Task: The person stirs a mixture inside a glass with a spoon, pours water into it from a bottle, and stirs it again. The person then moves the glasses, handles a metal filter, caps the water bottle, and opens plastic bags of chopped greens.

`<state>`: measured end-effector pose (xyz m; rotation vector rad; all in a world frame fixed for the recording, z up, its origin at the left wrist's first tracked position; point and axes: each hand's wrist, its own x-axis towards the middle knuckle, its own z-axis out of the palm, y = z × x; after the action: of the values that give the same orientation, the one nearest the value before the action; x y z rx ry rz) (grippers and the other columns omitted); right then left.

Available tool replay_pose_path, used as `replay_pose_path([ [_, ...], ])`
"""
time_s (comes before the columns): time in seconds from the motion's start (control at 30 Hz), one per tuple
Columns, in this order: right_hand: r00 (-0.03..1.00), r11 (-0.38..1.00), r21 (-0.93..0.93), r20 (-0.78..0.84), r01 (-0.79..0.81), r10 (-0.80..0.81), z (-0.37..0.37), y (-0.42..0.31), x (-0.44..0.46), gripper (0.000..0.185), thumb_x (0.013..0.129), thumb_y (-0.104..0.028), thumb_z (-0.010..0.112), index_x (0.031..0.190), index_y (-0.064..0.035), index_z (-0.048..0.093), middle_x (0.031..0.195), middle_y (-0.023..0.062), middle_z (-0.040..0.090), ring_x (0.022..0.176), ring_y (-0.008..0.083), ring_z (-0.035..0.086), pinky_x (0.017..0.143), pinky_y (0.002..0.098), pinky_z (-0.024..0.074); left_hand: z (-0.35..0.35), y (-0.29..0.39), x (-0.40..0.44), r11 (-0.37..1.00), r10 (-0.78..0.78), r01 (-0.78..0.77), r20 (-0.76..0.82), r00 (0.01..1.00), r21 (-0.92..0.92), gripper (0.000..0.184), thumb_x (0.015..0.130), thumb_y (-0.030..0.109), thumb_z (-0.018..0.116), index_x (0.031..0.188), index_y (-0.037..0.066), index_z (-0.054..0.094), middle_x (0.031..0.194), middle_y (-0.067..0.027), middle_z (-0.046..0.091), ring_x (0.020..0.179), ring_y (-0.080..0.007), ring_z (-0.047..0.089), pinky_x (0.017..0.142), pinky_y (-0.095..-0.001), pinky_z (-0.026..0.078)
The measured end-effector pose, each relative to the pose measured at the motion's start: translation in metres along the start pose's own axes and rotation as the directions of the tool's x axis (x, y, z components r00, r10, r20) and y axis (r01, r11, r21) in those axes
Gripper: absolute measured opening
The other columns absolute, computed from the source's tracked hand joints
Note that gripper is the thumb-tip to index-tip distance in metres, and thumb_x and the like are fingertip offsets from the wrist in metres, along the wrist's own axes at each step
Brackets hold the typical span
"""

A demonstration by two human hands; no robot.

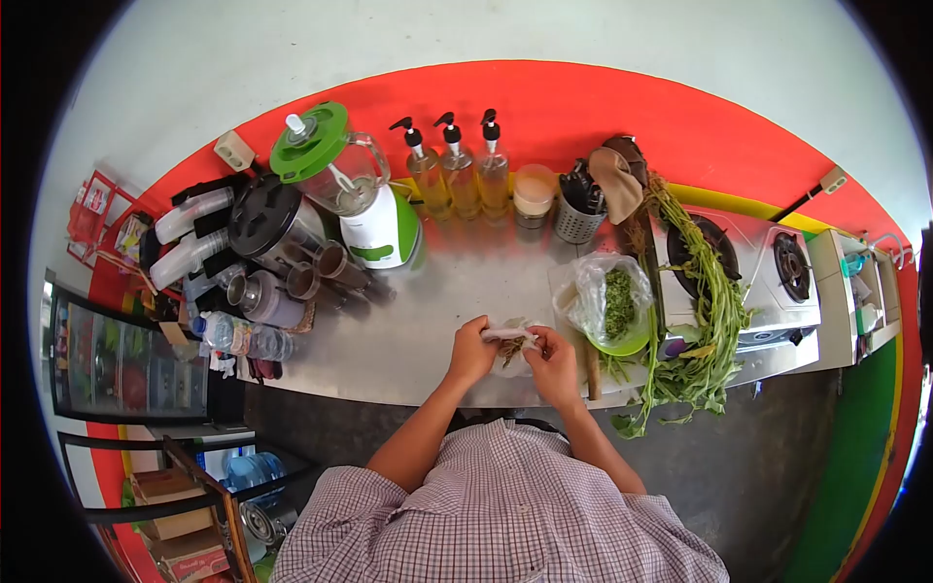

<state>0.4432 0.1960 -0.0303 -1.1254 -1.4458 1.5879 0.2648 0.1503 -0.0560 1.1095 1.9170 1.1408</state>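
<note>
My left hand [471, 352] and my right hand [553, 363] are together over the front of the steel counter. Between them is a small clear plastic bag [509, 335] with brownish, dried-looking bits in it; their exact kind is too small to tell. The fingers of both hands are closed on the bag, the left at its rolled, whitish side and the right pinching the other side. Just right of my hands stands a green bowl [630, 346] lined with a larger plastic bag [584, 291], and chopped green leaves [619, 303] lie inside it.
Long leafy stalks [714, 301] hang over the gas stove [777, 316] and past the counter's front edge. Pump bottles [461, 175], a utensil holder [580, 219] and a green-lidded blender [374, 209] line the back. Cups [335, 267] and water bottles [238, 335] crowd the left end.
</note>
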Motion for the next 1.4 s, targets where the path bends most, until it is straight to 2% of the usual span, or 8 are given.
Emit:
replay_pose_path([
  [0.23, 0.997, 0.972, -0.231, 0.048, -0.045, 0.057, 0.017, 0.023, 0.017, 0.032, 0.088, -0.004, 0.078, 0.118, 0.0007, 0.069, 0.078, -0.0044, 0.049, 0.070, 0.0057, 0.045, 0.062, 0.0254, 0.0398, -0.011, -0.024, -0.007, 0.982, -0.114, 0.128, -0.105, 0.988, 0.136, 0.014, 0.083, 0.002, 0.073, 0.094, -0.002, 0.067, 0.087, -0.0207, 0.073, 0.082, -0.0335, 0.074, 0.077, -0.0404, 0.056],
  [0.3, 1.000, 0.928, -0.373, 0.021, -0.012, 0.021, 0.019, 0.030, 0.021, 0.040, 0.084, -0.018, 0.085, 0.115, 0.0008, 0.070, 0.076, 0.0095, 0.066, 0.070, 0.0250, 0.065, 0.069, 0.0394, 0.0544, -0.010, -0.034, -0.007, 0.997, -0.047, 0.046, -0.030, 0.998, -0.056, 0.019, 0.085, 0.003, 0.071, 0.103, -0.002, 0.067, 0.093, -0.0187, 0.074, 0.087, -0.0312, 0.073, 0.080, -0.0391, 0.056],
  [0.5, 0.999, 0.823, -0.567, 0.029, 0.033, -0.019, 0.025, 0.040, 0.033, 0.049, 0.081, -0.027, 0.089, 0.113, 0.0046, 0.069, 0.101, 0.0293, 0.076, 0.098, 0.0463, 0.075, 0.086, 0.0507, 0.0593, 0.004, -0.058, -0.012, 0.987, -0.074, 0.063, -0.069, 0.995, -0.150, 0.024, 0.092, 0.002, 0.069, 0.115, -0.001, 0.064, 0.104, -0.0124, 0.071, 0.096, -0.0221, 0.069, 0.086, -0.0361, 0.055],
  [0.63, 0.999, 0.826, -0.562, -0.003, 0.035, -0.044, 0.030, 0.055, 0.030, 0.043, 0.082, -0.021, 0.088, 0.110, 0.0051, 0.067, 0.099, 0.0294, 0.076, 0.096, 0.0462, 0.075, 0.085, 0.0506, 0.0592, 0.013, -0.081, -0.019, 0.994, -0.091, 0.083, -0.113, 0.989, -0.076, 0.021, 0.093, 0.003, 0.069, 0.113, -0.002, 0.065, 0.106, -0.0125, 0.070, 0.097, -0.0233, 0.068, 0.088, -0.0373, 0.054],
  [0.7, 0.997, 0.822, -0.566, -0.015, 0.052, -0.073, 0.033, 0.061, 0.029, 0.036, 0.083, -0.014, 0.085, 0.107, 0.0041, 0.065, 0.099, 0.0297, 0.076, 0.096, 0.0473, 0.074, 0.086, 0.0509, 0.0591, 0.014, -0.087, -0.021, 0.975, -0.144, 0.137, -0.024, 0.989, -0.177, 0.033, 0.091, 0.012, 0.074, 0.120, -0.002, 0.065, 0.113, -0.0227, 0.067, 0.106, -0.0380, 0.066, 0.096, -0.0465, 0.052],
  [0.8, 0.997, 0.819, -0.571, -0.001, 0.058, -0.071, 0.036, 0.068, 0.032, 0.036, 0.082, -0.013, 0.086, 0.107, 0.0042, 0.066, 0.100, 0.0291, 0.076, 0.096, 0.0468, 0.075, 0.084, 0.0505, 0.0593, 0.008, -0.057, -0.027, 0.997, -0.080, 0.081, -0.011, 0.997, 0.018, 0.034, 0.090, 0.013, 0.076, 0.119, -0.002, 0.065, 0.112, -0.0229, 0.070, 0.105, -0.0371, 0.069, 0.094, -0.0448, 0.054],
  [1.0, 0.999, 0.827, -0.561, 0.028, 0.032, -0.020, 0.033, 0.071, 0.036, 0.035, 0.083, -0.014, 0.086, 0.106, 0.0024, 0.066, 0.097, 0.0262, 0.076, 0.094, 0.0458, 0.075, 0.083, 0.0501, 0.0590, 0.005, -0.060, -0.018, 0.981, -0.192, 0.192, -0.007, 0.981, 0.008, 0.024, 0.088, 0.014, 0.081, 0.105, 0.000, 0.071, 0.094, -0.0169, 0.077, 0.088, -0.0281, 0.075, 0.079, -0.0395, 0.057],
  [1.4, 0.998, 0.736, -0.675, -0.042, -0.055, 0.036, 0.036, 0.061, 0.022, 0.042, 0.085, -0.027, 0.087, 0.107, 0.0017, 0.065, 0.094, 0.0276, 0.076, 0.092, 0.0478, 0.075, 0.079, 0.0523, 0.0580, 0.016, -0.059, -0.011, 0.957, -0.288, 0.289, -0.037, 0.957, 0.019, 0.024, 0.085, 0.016, 0.083, 0.100, -0.001, 0.075, 0.093, -0.0193, 0.078, 0.087, -0.0312, 0.077, 0.077, -0.0401, 0.058],
])
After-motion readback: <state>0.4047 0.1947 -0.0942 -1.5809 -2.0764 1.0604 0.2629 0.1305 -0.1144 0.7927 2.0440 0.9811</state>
